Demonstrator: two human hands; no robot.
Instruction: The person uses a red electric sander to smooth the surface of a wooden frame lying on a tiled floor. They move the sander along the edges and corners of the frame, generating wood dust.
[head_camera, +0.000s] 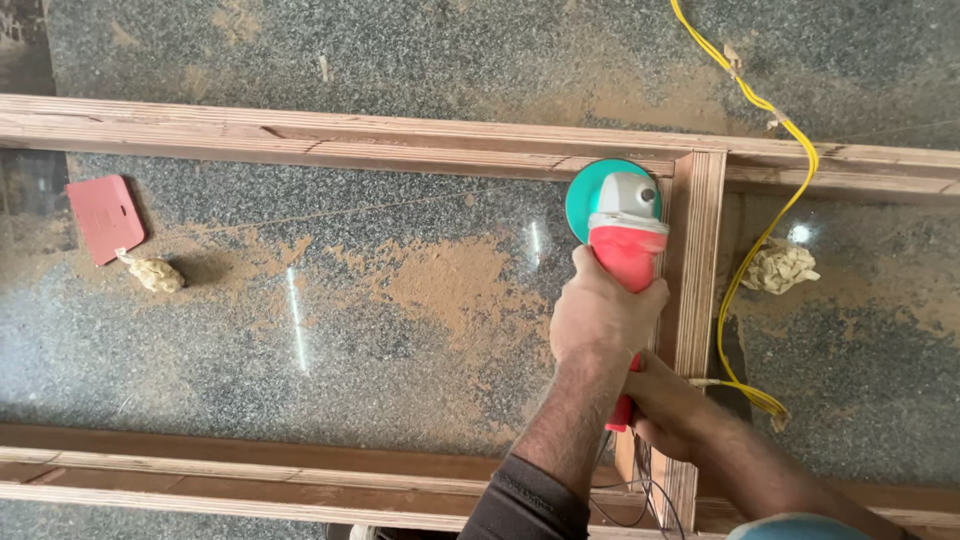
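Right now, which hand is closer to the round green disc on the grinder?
The left hand. It grips the red grinder just below the green disc. The right hand holds the handle's tail, farther back.

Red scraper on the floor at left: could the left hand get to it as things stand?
Probably not readily: the left hand grips the red grinder, and the red scraper lies far left, though only bare floor lies between.

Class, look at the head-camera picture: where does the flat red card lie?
The flat red card lies on the speckled floor at far left, just below the upper wooden rail, beside a crumpled tan wad.
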